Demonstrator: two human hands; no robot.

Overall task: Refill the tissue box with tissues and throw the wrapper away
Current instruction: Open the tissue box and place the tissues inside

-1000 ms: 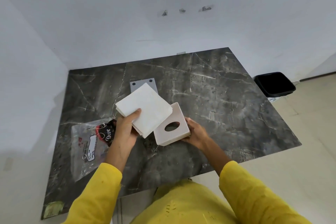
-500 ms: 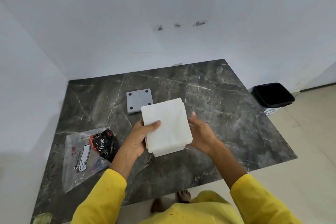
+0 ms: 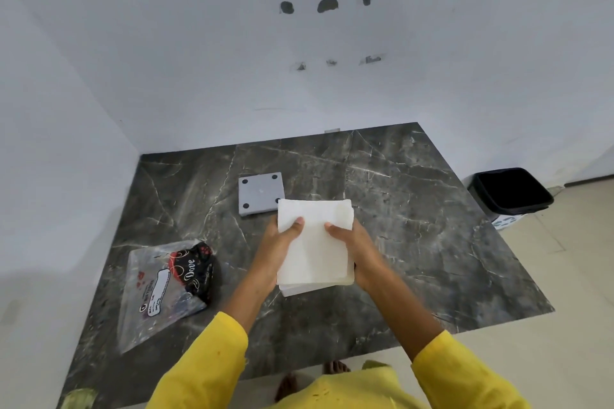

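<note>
A thick stack of white tissues (image 3: 314, 252) is held above the middle of the dark marble table (image 3: 415, 209). My left hand (image 3: 280, 247) grips its left edge, thumb on top. Gripping the right edge is my right hand (image 3: 357, 247), its thumb also on top. The tissue box itself is hidden under the stack; only a pale edge (image 3: 299, 290) shows below the tissues and I cannot tell what it is. The grey box base plate (image 3: 260, 192) with black corner pads lies on the table just behind my hands. The clear plastic wrapper (image 3: 162, 289) lies flat at the left.
A black bin (image 3: 510, 192) stands on the floor off the table's right far corner. White walls close in the table at the back and left. My bare feet (image 3: 312, 378) show below the table's near edge.
The tissue stack swung from my left hand over onto the box, covering it. My right hand moved from the box's side to the stack's right edge, so both hands hold it.
</note>
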